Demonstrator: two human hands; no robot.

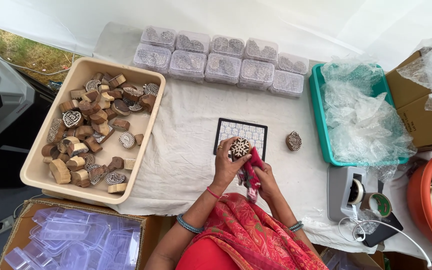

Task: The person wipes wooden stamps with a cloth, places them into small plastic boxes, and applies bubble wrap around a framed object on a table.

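You are holding a round carved wooden stamp [240,148] in your left hand [227,165], fingers clamped around its rim with the white-filled pattern facing up. Your right hand [265,179] is gripping a bunched red cloth [250,175], its fingers closed on the fabric, and the cloth is pressing against the stamp's edge at about 5 o'clock. Both are hovering just above the near edge of a patterned square tile [241,133] lying on the white table cover [186,150].

Judging from the layout, the wiping is looking like early-to-middle work. One small stamp [293,140] is sitting alone at 3 o'clock of the tile, apart from the rest. The beige tub [152,117] at 9 o'clock is holding a large heap of wooden stamps, so plenty seems to be waiting. At 12 o'clock, rows of lidded clear boxes [221,62] are standing filled. At 7 o'clock a cardboard carton is holding empty clear boxes [76,240]. A teal tray [319,120] of plastic wrap and a tape dispenser [348,192] are sitting at 3 to 4 o'clock.
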